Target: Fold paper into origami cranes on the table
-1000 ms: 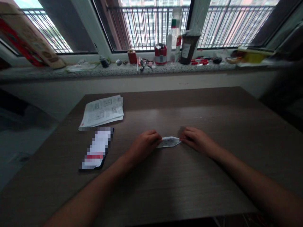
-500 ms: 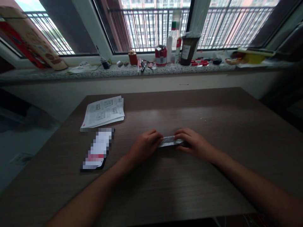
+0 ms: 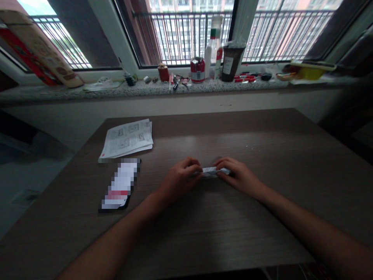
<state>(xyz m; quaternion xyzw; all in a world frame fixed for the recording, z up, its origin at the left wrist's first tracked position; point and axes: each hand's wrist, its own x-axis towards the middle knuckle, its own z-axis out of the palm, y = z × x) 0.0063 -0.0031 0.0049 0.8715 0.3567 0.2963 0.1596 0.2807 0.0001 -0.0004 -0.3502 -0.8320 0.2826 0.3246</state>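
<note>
A narrow folded strip of printed paper (image 3: 209, 172) lies crosswise low over the brown table (image 3: 186, 229). Its left end is pinched between the thumb and fingers of my left hand (image 3: 183, 175). At the other end, the fingers and thumb of my right hand (image 3: 237, 175) close round the paper, covering much of that end. Only the middle of the strip shows plainly between both hands. Off to the left rest a stack of printed sheets (image 3: 127, 138) and, nearer to me, a phone (image 3: 121, 184) with a blurred-out screen.
Behind the table runs a speckled stone windowsill (image 3: 116, 92). On it stand a red can (image 3: 197, 70), a clear bottle (image 3: 214, 50), a dark lidded cup (image 3: 231, 62) and several small tools. A tall package (image 3: 43, 50) leans at the left.
My right hand's thumb has come up against the strip, and the fingers have shifted slightly. The strip looks narrower and a little more level. My left hand has barely moved.
</note>
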